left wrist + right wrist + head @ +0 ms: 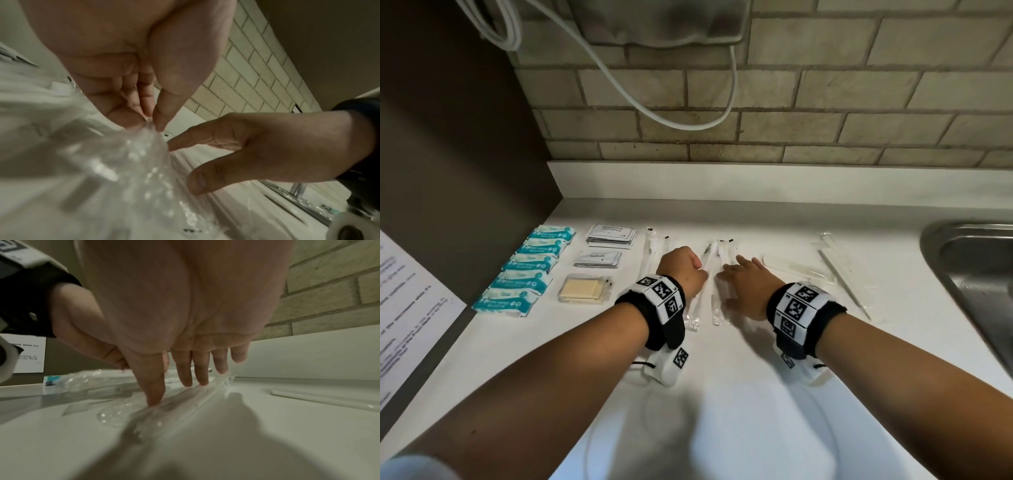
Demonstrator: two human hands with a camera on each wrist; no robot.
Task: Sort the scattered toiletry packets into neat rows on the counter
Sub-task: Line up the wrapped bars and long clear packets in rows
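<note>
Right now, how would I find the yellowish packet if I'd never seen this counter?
Start at the white counter and find the teal packets lined up by the left wall. Just right of them, nearest you, lies the yellowish packet, the only yellow thing there.

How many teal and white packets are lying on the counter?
5. The teal and white packets lie in one column at the counter's left end, running from the back to the front, each overlapping the next. None appears hidden.
</note>
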